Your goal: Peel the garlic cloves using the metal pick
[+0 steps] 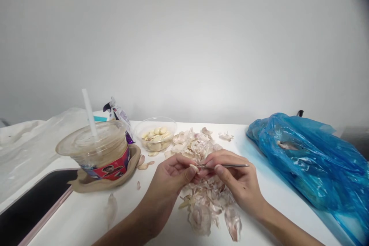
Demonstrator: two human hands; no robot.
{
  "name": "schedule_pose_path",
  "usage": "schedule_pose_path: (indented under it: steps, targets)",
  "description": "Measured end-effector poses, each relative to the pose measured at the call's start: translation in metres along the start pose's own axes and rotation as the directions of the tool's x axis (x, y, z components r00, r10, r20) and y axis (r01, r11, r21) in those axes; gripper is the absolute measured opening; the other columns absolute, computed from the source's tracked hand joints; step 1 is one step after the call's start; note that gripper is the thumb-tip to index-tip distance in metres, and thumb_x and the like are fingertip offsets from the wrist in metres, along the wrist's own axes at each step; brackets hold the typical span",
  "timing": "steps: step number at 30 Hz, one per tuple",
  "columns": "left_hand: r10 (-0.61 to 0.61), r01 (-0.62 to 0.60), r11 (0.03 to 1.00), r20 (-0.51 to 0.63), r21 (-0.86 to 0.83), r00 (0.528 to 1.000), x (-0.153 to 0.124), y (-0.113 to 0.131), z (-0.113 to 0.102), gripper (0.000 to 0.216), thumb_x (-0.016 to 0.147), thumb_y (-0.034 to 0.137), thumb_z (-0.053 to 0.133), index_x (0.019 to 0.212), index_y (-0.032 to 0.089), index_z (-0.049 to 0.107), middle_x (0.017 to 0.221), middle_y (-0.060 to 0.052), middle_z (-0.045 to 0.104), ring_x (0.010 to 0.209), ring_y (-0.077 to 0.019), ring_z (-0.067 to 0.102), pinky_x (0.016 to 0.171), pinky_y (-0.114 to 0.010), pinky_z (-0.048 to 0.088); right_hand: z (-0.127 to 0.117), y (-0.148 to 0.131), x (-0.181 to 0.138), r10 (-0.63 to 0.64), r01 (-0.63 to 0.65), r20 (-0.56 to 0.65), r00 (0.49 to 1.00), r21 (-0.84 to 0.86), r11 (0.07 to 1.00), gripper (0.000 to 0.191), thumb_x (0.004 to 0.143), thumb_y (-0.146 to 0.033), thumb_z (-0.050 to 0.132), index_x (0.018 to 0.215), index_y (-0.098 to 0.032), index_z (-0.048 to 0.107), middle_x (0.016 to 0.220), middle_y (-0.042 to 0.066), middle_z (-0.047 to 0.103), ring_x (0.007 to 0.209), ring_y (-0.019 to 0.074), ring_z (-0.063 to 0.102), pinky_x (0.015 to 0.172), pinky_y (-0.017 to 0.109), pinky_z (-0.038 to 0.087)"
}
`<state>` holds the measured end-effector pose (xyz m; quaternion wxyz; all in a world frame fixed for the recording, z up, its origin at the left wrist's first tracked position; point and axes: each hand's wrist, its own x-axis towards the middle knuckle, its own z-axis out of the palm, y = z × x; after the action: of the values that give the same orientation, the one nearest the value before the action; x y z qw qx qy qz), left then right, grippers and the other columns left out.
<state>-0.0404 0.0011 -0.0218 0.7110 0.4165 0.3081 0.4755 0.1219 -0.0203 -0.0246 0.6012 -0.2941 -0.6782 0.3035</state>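
Between the thumb and fingers of my left hand (170, 182) is a pale garlic clove (194, 168). My right hand (238, 182) grips a slim metal tool (235, 165), its thin end touching or very close to the clove; its exact kind is hard to make out. Both hands meet above a spread of papery garlic skins (200, 215), which partly hides behind the fingers. Farther back and to the left, a clear plastic bowl (138, 125) holds several peeled cloves (157, 136). A few cloves in their skins (142, 166) lie between the bowl and a cup.
At left, a lidded plastic cup (108, 161) with a straw stands in a brown cardboard holder (86, 187), beside a dark-screened device (37, 203). A purple and white wrapper (121, 117) is behind it. On the right lies a blue plastic bag (305, 161).
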Motion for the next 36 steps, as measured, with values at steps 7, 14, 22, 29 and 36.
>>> schedule_pose_path:
  steps: [7, 14, 22, 29, 36]
  targets:
    - [-0.009, 0.009, 1.0, -0.047, 0.005, 0.999, 0.002, -0.002, 0.002, 0.005, 0.064, 0.014, 0.072, 0.064, 0.014, 0.067, 0.059, -0.001, 0.068, 0.057, -0.0101, 0.057, 0.059, -0.02, 0.044, -0.001, 0.003, -0.006, -0.022, 0.02, -0.015, 1.0, -0.084, 0.996, 0.015, 0.085, -0.019, 0.053, 0.091, -0.019, 0.067, 0.088, 0.009, 0.066, 0.083, 0.0198, 0.064, 0.068, 0.035, 0.058]
    - [-0.05, 0.051, 0.999, -0.094, 0.003, 0.994, 0.004, 0.0, 0.001, 0.005, 0.063, 0.011, 0.073, 0.066, 0.015, 0.071, 0.059, 0.0, 0.069, 0.052, -0.0076, 0.054, 0.054, -0.017, 0.044, 0.005, 0.002, -0.003, 0.138, -0.12, -0.068, 0.988, 0.219, 0.968, 0.014, 0.086, -0.023, 0.052, 0.092, -0.021, 0.064, 0.094, 0.007, 0.062, 0.067, 0.0165, 0.069, 0.06, 0.031, 0.06]
    - [-0.071, 0.075, 0.997, -0.131, 0.034, 0.989, 0.008, 0.004, -0.002, 0.009, 0.067, 0.016, 0.071, 0.076, 0.015, 0.072, 0.063, -0.003, 0.071, 0.057, -0.0088, 0.058, 0.058, -0.016, 0.046, 0.004, 0.004, -0.001, 0.114, -0.101, -0.068, 0.991, 0.172, 0.98, 0.015, 0.087, -0.023, 0.05, 0.093, -0.02, 0.063, 0.091, 0.007, 0.062, 0.068, 0.0174, 0.069, 0.061, 0.031, 0.061]
    - [-0.076, 0.08, 0.997, -0.195, 0.009, 0.978, 0.008, 0.01, 0.003, 0.014, 0.063, 0.016, 0.074, 0.077, 0.016, 0.073, 0.067, -0.002, 0.071, 0.056, -0.0088, 0.058, 0.057, -0.017, 0.047, 0.006, 0.001, 0.003, 0.138, -0.123, -0.093, 0.986, 0.146, 0.982, 0.013, 0.086, -0.023, 0.052, 0.089, -0.019, 0.064, 0.084, 0.006, 0.063, 0.06, 0.0154, 0.069, 0.056, 0.026, 0.059]
    - [-0.1, 0.103, 0.995, -0.182, 0.009, 0.978, 0.006, 0.009, 0.002, 0.014, 0.064, 0.019, 0.074, 0.077, 0.019, 0.071, 0.066, 0.0, 0.068, 0.055, -0.0086, 0.056, 0.055, -0.017, 0.046, -0.001, 0.002, 0.008, 0.101, -0.103, -0.136, 0.986, -0.009, 0.995, 0.014, 0.087, -0.026, 0.05, 0.088, -0.018, 0.062, 0.078, 0.006, 0.068, 0.056, 0.0159, 0.068, 0.063, 0.031, 0.057]
